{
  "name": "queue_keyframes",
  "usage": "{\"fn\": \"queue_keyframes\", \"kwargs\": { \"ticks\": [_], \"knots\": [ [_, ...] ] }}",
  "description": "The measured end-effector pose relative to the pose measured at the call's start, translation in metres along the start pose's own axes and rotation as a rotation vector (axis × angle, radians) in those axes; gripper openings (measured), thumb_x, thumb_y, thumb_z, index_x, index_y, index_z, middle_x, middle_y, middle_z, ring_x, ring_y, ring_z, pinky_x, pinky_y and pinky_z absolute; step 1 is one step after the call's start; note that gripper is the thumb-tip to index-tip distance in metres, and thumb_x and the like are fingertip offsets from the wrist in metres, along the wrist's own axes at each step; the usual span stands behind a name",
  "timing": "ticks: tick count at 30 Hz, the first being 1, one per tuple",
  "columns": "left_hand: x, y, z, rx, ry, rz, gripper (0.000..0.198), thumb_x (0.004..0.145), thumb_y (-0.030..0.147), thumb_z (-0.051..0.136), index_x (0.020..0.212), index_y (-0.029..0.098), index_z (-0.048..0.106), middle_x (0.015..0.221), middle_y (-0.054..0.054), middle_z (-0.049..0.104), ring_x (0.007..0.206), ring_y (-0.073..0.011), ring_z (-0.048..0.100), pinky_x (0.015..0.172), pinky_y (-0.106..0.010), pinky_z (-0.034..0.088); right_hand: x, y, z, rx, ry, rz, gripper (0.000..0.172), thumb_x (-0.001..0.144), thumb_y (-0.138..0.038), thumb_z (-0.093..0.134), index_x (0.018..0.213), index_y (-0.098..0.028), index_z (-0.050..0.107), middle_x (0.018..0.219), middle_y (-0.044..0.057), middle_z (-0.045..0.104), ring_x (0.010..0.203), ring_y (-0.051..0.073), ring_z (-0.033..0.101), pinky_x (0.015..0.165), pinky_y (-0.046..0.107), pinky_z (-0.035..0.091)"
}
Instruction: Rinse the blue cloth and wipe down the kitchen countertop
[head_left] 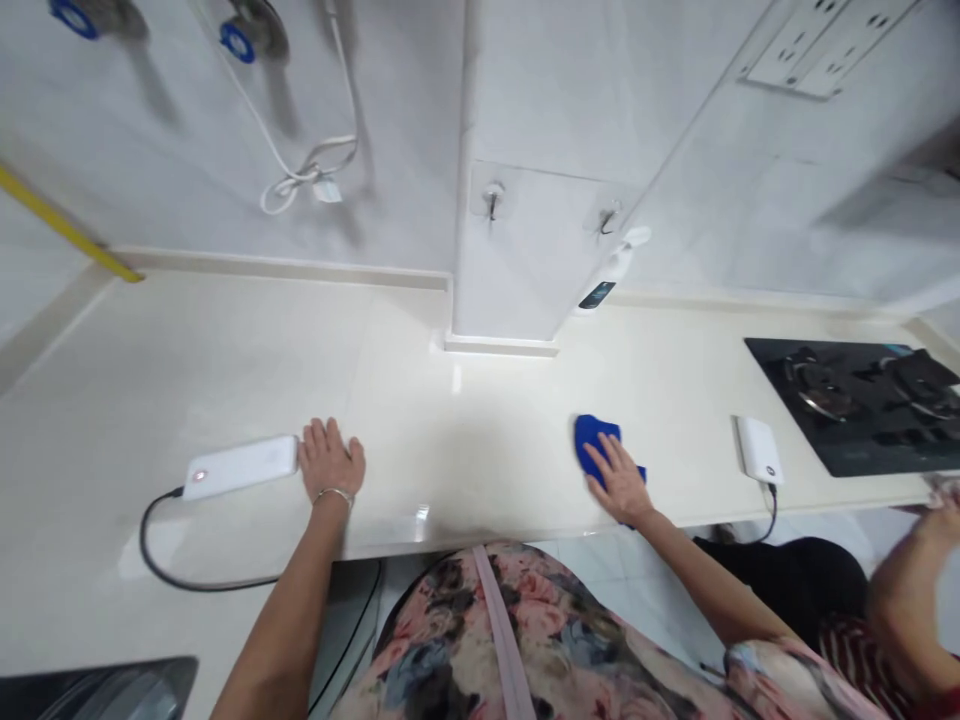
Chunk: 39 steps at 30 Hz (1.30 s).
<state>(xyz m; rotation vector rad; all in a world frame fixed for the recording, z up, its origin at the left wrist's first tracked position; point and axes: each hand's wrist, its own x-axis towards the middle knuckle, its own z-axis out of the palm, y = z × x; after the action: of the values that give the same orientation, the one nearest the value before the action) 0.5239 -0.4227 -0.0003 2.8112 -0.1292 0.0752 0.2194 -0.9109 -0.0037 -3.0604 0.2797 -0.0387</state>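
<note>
My left hand (330,462) lies flat on the cream countertop (465,450), fingers stretched out and nothing in them. Its fingertips are beside the end of a white power bank (241,468), which has a black cable plugged into its far left end. On the right, a blue cloth (592,440) is bunched on the counter near the front edge. My right hand (621,484) presses down on this cloth and holds it, with part of the fabric hidden beneath the palm.
A second white power bank (759,449) with a cable lies left of the black gas hob (832,400). A white bottle (606,280) stands behind a wall column (525,250). Another person's arm (911,590) is at the far right. A dark sink (97,690) sits lower left.
</note>
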Motion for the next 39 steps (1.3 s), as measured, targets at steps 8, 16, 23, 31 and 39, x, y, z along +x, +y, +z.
{"fn": "queue_keyframes", "kwargs": {
  "ticks": [8, 16, 23, 31, 39],
  "knots": [
    [-0.002, 0.002, 0.000, 0.031, 0.033, 0.009, 0.070, 0.100, 0.039, 0.028, 0.155, -0.003, 0.035, 0.166, -0.026, 0.025, 0.158, -0.0340, 0.012, 0.128, -0.054, 0.013, 0.087, 0.028, 0.022, -0.090, 0.213, 0.709, 0.074, 0.098, -0.052, 0.037, 0.155, -0.005, 0.037, 0.159, 0.033, 0.029, 0.146, 0.052, 0.025, 0.110, 0.071, 0.032],
    [-0.001, 0.000, 0.004, 0.021, 0.049, 0.011, 0.069, 0.100, 0.038, 0.030, 0.154, -0.004, 0.036, 0.165, -0.028, 0.027, 0.157, -0.0360, 0.016, 0.128, -0.053, 0.013, 0.222, -0.134, 0.006, -0.044, 0.018, 0.591, 0.072, 0.100, -0.047, 0.038, 0.161, -0.010, 0.025, 0.166, 0.029, 0.021, 0.151, 0.052, 0.019, 0.114, 0.072, 0.025],
    [-0.003, 0.002, 0.002, -0.008, 0.059, 0.011, 0.068, 0.100, 0.037, 0.031, 0.155, -0.003, 0.035, 0.166, -0.027, 0.026, 0.158, -0.0339, 0.013, 0.128, -0.053, 0.012, 0.208, -0.274, 0.004, 0.142, -0.014, 0.002, 0.071, 0.098, -0.048, 0.049, 0.161, -0.023, 0.029, 0.171, 0.017, 0.013, 0.157, 0.043, 0.009, 0.123, 0.060, 0.020],
    [0.000, -0.001, -0.004, -0.039, 0.039, 0.038, 0.071, 0.102, 0.044, 0.027, 0.155, -0.003, 0.035, 0.164, -0.029, 0.027, 0.157, -0.0359, 0.015, 0.127, -0.054, 0.012, 0.068, -0.276, 0.009, 0.249, -0.058, -0.312, 0.076, 0.095, -0.052, 0.056, 0.161, -0.029, 0.028, 0.173, 0.013, 0.008, 0.159, 0.038, 0.004, 0.125, 0.061, 0.019],
    [0.001, 0.014, -0.022, 0.040, -0.031, 0.057, 0.074, 0.101, 0.048, 0.016, 0.153, -0.003, 0.033, 0.162, -0.031, 0.026, 0.155, -0.0389, 0.018, 0.124, -0.057, 0.017, -0.024, -0.146, 0.003, 0.090, -0.009, 0.086, 0.070, 0.094, -0.042, 0.057, 0.159, -0.028, 0.036, 0.171, 0.011, 0.018, 0.158, 0.037, 0.012, 0.123, 0.058, 0.028]
  ]
}}
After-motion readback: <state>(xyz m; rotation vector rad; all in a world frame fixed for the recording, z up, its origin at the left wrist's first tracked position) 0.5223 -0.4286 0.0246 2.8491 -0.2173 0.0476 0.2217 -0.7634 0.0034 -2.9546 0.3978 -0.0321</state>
